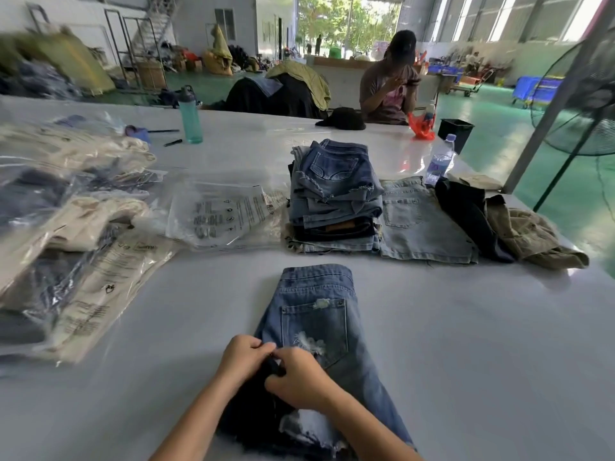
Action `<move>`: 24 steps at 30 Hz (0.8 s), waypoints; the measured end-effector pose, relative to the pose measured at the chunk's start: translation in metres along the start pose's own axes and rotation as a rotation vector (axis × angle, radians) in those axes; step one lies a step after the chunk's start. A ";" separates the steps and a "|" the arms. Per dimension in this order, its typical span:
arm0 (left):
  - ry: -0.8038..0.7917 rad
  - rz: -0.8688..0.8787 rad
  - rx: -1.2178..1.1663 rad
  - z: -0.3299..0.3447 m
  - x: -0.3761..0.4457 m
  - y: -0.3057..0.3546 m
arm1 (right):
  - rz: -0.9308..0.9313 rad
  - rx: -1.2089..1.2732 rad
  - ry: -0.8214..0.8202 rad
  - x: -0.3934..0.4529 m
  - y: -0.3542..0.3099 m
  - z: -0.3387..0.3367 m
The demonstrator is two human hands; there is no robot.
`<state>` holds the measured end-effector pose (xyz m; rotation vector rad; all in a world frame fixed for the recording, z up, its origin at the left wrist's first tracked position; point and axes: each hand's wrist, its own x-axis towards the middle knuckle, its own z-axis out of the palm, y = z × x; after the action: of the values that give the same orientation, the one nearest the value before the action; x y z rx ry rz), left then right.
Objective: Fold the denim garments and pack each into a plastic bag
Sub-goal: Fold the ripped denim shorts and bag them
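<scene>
My left hand and my right hand are both closed on the left edge of the denim shorts, pinching the cloth. The shorts lie folded on the white table just before me. Behind them stands a pile of folded jeans, and empty plastic bags lie to its left.

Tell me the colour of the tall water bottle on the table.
Teal bottle, dark lid; head view.

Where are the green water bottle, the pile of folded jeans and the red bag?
green water bottle (190,119), head view, middle of its body
pile of folded jeans (336,191), head view, top pair's leg
red bag (422,127), head view, its crumpled middle
</scene>
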<state>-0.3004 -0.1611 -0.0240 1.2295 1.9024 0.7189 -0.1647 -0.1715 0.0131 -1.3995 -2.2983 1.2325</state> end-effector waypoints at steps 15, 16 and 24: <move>0.067 0.058 0.488 -0.010 -0.004 -0.042 | 0.268 -0.476 0.432 -0.022 0.032 -0.009; 0.085 0.055 0.493 -0.008 -0.008 -0.041 | 0.402 -0.474 0.440 -0.028 0.046 -0.016; -0.246 0.081 0.304 0.066 -0.076 0.004 | 0.532 -0.363 0.444 -0.062 0.140 -0.105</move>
<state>-0.2245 -0.2261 -0.0364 1.5140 1.8073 0.3052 0.0159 -0.1326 -0.0060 -2.2444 -1.9565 0.5100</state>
